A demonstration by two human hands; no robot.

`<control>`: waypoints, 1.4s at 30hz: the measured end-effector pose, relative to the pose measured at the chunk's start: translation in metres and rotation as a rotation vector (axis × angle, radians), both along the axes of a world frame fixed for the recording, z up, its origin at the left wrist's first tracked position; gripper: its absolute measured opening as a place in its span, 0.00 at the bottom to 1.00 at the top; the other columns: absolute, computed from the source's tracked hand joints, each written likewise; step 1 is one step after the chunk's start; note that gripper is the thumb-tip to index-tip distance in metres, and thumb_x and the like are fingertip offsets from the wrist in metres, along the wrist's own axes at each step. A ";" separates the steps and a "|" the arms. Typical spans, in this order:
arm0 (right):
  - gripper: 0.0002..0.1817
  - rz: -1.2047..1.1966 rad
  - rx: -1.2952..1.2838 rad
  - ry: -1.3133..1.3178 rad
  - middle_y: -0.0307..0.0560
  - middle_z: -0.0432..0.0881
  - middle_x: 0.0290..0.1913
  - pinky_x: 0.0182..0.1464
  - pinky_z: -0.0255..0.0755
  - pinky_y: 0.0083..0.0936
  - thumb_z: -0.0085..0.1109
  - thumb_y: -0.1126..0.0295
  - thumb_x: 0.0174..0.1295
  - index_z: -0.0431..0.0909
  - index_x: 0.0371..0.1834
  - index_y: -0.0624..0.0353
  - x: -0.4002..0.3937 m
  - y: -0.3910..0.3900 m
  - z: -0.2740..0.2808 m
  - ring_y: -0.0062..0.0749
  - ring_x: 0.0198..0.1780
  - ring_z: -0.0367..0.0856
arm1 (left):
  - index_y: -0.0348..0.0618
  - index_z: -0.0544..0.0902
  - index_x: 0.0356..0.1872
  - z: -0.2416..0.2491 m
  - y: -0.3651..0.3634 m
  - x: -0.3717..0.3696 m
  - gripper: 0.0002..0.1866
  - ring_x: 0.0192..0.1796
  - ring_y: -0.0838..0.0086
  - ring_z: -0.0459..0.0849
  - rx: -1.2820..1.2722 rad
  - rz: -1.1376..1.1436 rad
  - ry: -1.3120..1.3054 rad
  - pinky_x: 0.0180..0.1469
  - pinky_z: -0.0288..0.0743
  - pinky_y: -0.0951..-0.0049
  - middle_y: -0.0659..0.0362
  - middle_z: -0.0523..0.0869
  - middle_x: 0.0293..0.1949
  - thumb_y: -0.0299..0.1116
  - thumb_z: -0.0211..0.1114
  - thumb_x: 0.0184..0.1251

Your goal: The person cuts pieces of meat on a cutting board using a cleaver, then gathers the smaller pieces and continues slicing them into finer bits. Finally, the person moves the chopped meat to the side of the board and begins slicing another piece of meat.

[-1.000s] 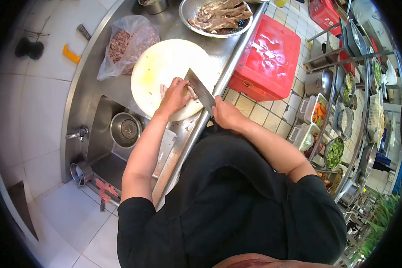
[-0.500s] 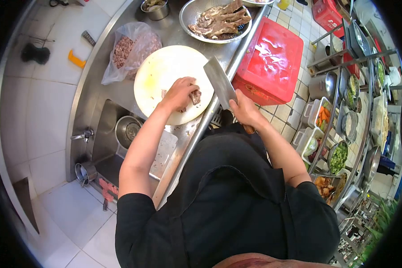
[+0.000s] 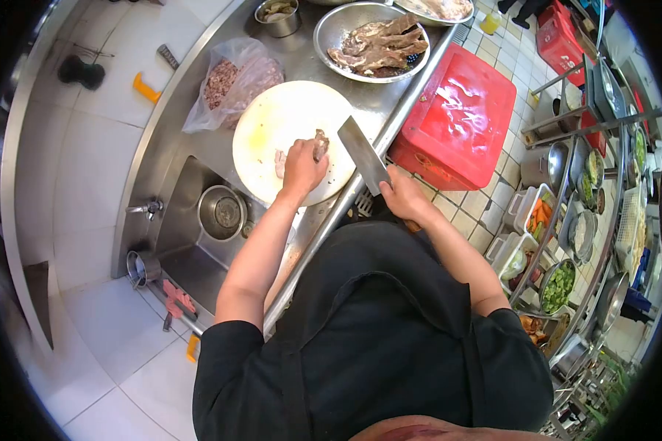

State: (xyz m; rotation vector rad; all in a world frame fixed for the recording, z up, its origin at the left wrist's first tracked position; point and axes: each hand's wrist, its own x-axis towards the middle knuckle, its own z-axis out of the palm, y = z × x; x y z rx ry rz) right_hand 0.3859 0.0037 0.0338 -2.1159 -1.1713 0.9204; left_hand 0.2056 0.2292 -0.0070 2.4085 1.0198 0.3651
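Note:
My left hand [image 3: 304, 170] is closed over pieces of meat on the round, pale cutting board [image 3: 261, 121]. A brown piece of meat [image 3: 321, 143] sticks out past its fingers, and a paler piece [image 3: 280, 163] shows on the other side of the hand. Small dark scraps lie on the board nearby. In my right hand [image 3: 404, 195] is a cleaver [image 3: 364, 156], gripped at the handle, its broad blade angled at the board's right edge, over the counter's front rim. Most of the handle is hidden by the fingers.
Behind the board stand a plastic bag of minced meat [image 3: 224, 81] and a steel bowl [image 3: 331, 55] with large cooked-looking meat pieces. A sink [image 3: 187, 220] with a metal pot is on the left. A red lidded bin [image 3: 456, 110] and shelves of vegetables [image 3: 557, 285] are on the right.
The view has shifted, so the counter appears farther right and lower. My left hand has turned over the meat, its fingers now drawn together around it. The cleaver stays beside the board.

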 end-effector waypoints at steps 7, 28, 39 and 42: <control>0.16 0.116 -0.041 -0.031 0.78 0.86 0.47 0.59 0.74 0.64 0.51 0.64 0.77 0.70 0.58 0.66 -0.011 0.037 0.008 0.75 0.54 0.85 | 0.33 0.84 0.61 -0.024 -0.005 0.003 0.24 0.51 0.58 0.93 -0.311 0.139 -0.037 0.57 0.85 0.62 0.46 0.92 0.52 0.32 0.73 0.67; 0.14 0.330 -0.004 -0.246 0.72 0.87 0.36 0.51 0.78 0.62 0.48 0.70 0.76 0.70 0.55 0.72 -0.017 0.042 0.067 0.70 0.46 0.87 | 0.40 0.88 0.56 -0.002 -0.009 -0.021 0.15 0.64 0.48 0.81 0.003 -0.129 -0.089 0.68 0.76 0.54 0.46 0.84 0.59 0.30 0.71 0.71; 0.10 0.397 -0.067 -0.332 0.71 0.86 0.30 0.42 0.79 0.61 0.49 0.75 0.73 0.70 0.51 0.70 -0.027 0.039 0.071 0.70 0.35 0.87 | 0.40 0.91 0.50 -0.010 -0.010 -0.017 0.10 0.61 0.50 0.81 0.059 -0.105 -0.109 0.65 0.78 0.54 0.48 0.85 0.56 0.30 0.72 0.71; 0.13 0.449 -0.230 -0.274 0.71 0.88 0.37 0.47 0.82 0.59 0.48 0.78 0.70 0.70 0.54 0.74 -0.022 0.052 0.077 0.69 0.43 0.89 | 0.41 0.91 0.48 -0.014 -0.009 -0.015 0.10 0.60 0.50 0.81 0.014 -0.090 -0.133 0.63 0.78 0.54 0.50 0.85 0.54 0.29 0.73 0.69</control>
